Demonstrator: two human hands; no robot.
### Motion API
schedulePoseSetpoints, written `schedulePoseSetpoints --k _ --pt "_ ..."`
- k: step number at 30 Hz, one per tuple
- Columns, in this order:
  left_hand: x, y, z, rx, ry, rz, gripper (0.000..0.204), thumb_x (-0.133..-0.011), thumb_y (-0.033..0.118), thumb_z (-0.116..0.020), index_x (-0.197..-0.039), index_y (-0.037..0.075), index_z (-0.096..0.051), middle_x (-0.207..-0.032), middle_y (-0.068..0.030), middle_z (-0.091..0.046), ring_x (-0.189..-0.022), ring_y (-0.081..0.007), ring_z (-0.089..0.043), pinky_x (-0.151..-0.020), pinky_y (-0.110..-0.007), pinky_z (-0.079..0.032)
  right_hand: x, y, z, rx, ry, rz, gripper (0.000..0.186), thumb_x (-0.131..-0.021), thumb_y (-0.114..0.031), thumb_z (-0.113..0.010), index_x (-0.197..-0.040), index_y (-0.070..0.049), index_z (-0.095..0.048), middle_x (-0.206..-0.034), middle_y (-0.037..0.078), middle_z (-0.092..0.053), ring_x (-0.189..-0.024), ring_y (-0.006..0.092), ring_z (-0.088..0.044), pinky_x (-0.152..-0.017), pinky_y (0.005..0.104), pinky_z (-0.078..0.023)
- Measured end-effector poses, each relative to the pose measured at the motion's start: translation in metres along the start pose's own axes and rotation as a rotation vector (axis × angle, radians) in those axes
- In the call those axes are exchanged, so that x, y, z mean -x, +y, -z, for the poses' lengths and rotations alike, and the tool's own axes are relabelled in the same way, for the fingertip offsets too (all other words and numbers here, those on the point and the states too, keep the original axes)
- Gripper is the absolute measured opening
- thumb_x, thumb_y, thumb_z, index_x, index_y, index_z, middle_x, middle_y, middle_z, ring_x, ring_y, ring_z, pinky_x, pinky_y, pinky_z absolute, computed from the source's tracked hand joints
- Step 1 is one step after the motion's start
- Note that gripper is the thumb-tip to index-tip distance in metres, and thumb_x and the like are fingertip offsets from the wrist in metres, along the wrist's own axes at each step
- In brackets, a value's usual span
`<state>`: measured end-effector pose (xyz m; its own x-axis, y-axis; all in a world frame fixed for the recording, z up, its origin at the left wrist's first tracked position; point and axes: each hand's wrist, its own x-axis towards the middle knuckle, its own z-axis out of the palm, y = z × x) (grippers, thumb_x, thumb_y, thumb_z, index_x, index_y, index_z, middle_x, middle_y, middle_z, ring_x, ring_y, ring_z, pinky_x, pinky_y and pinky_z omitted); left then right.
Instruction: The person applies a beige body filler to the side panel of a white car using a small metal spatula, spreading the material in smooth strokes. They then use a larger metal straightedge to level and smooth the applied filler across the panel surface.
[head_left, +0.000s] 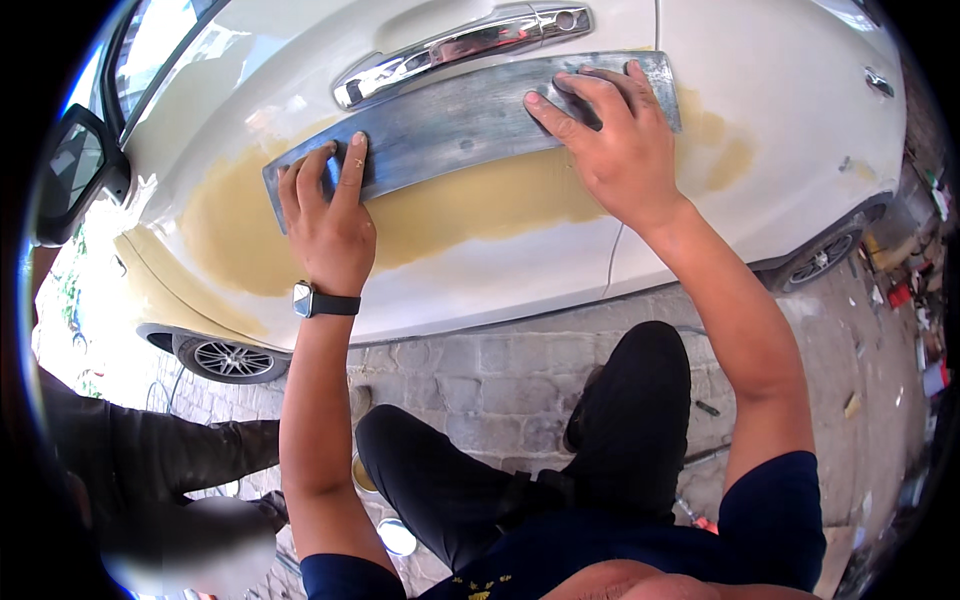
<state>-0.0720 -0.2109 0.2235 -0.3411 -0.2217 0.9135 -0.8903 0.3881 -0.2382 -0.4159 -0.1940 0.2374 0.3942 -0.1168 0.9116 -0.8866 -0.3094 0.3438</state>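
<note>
A long grey sanding board (455, 135) lies flat against the white car door (450, 295), slightly tilted with its right end higher. My left hand (335, 235) is on the board's left end, with fingers around a dark grip. At the other end my right hand (630, 160) holds a second dark grip, its thumb and fingertips pressed to the plate. Beneath and around the board spreads a tan patch of body filler (480, 210), smooth and dull. The chrome door handle (460, 50) sits just above the board's upper edge. What is under the board is hidden.
The side mirror (80, 175) juts out at the far left. Another person's dark-clothed leg (190, 455) is at the lower left. My knees are bent over the stone paving (470, 365). A round white container (396, 537) stands below, and scattered clutter (900, 295) lines the right.
</note>
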Motion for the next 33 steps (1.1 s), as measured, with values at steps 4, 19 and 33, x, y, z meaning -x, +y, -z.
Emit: schedulePoseSetpoints --k 4,19,33 --pt "-0.002 -0.002 0.005 0.076 -0.004 -0.018 0.07 -0.079 -0.009 -0.065 -0.141 0.022 -0.074 -0.134 -0.0121 -0.063 -0.125 -0.039 -0.058 -0.115 -0.063 -0.043 0.001 -0.002 0.001 0.042 -0.018 0.014 0.052 -0.086 -0.01 -0.074 -0.131 -0.036 -0.079 -0.127 0.0 -0.068 -0.117 0.0276 -0.068 -0.114 0.0637 -0.05" --pt "0.007 -0.002 -0.005 0.051 -0.01 -0.035 0.074 -0.077 -0.01 -0.059 -0.143 0.021 -0.074 -0.136 -0.0132 -0.064 -0.128 -0.0392 -0.055 -0.118 -0.055 -0.042 0.005 -0.005 -0.001 0.089 0.003 0.035 0.053 -0.084 -0.01 -0.074 -0.128 -0.038 -0.08 -0.122 -0.002 -0.07 -0.111 0.0244 -0.069 -0.113 0.0578 -0.052" --pt "0.051 0.02 -0.012 0.04 -0.074 -0.037 0.069 -0.081 -0.006 -0.059 -0.143 0.02 -0.074 -0.141 -0.0114 -0.062 -0.131 -0.0368 -0.057 -0.123 -0.064 -0.035 0.062 -0.021 -0.004 0.057 0.001 -0.048 0.053 -0.086 -0.009 -0.073 -0.129 -0.04 -0.078 -0.121 -0.003 -0.071 -0.113 0.0235 -0.07 -0.116 0.0569 -0.049"
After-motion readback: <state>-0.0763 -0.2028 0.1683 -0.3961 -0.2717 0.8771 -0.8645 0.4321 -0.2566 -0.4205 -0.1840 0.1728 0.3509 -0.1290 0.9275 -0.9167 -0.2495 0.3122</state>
